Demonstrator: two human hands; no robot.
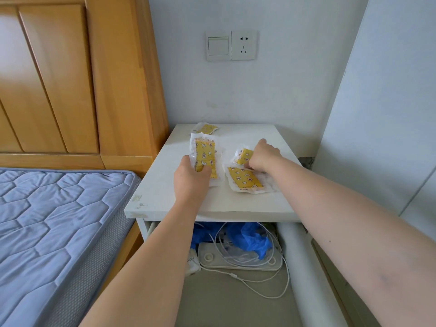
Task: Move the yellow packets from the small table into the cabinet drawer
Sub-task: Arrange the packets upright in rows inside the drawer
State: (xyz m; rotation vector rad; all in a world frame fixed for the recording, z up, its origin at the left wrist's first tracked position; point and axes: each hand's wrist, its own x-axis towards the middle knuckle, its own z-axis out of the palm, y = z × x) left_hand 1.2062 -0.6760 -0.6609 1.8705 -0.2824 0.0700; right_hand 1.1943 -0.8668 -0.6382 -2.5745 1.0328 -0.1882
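Note:
Several yellow packets in clear wrappers lie on the small white table (165, 199). My left hand (191, 178) grips one long packet (204, 156), its far end tilted up off the tabletop. My right hand (263, 155) is curled over a smaller packet (244, 155) and pinches its near edge. Just in front of that hand another packet (245, 180) lies flat. A further packet (207, 128) sits at the table's back left, near the wall. No cabinet drawer is in view.
A wooden headboard (70, 79) and a blue quilted mattress (47, 227) stand to the left. Under the table are a white power strip (238, 260), white cables (259, 284) and blue plastic (247, 239). A white wall panel (382, 114) closes the right side.

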